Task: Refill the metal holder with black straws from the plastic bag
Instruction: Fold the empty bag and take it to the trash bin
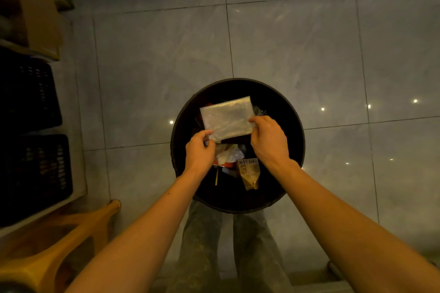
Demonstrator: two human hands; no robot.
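A flat, folded clear plastic bag (227,118) hangs over the open mouth of a round black bin (289,112) on the floor. My left hand (198,150) pinches the bag's near left corner. My right hand (267,138) grips its near right edge. The bag looks empty; no black straws show in it. The metal holder is out of view.
The bin holds wrappers, crumpled paper and a yellowish sachet (250,173). Dark plastic crates (31,97) sit in a shelf at the left, with a wooden stool (54,245) below them. Grey floor tiles (297,43) lie all around. My trouser legs stand just behind the bin.
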